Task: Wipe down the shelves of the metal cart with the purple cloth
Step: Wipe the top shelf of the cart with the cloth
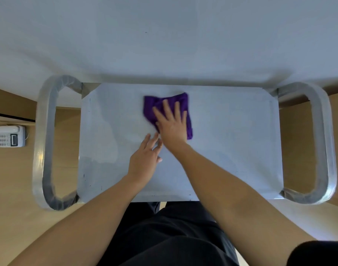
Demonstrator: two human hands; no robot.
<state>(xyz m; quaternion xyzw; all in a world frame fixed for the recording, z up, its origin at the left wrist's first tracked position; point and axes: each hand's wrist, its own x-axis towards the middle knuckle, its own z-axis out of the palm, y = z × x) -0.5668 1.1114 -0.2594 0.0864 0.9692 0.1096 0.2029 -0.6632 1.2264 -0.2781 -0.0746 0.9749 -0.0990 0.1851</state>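
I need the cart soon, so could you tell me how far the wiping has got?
Done: nothing can be confirmed; the top shelf shows no clear wiped area. In hand: the right hand presses the purple cloth flat on the shelf's middle, the left hand open beside it. Left: likely the rest of this shelf and any lower shelves, hidden here.

Head camera looks steeply down, close above the cart's top shelf [231,131].
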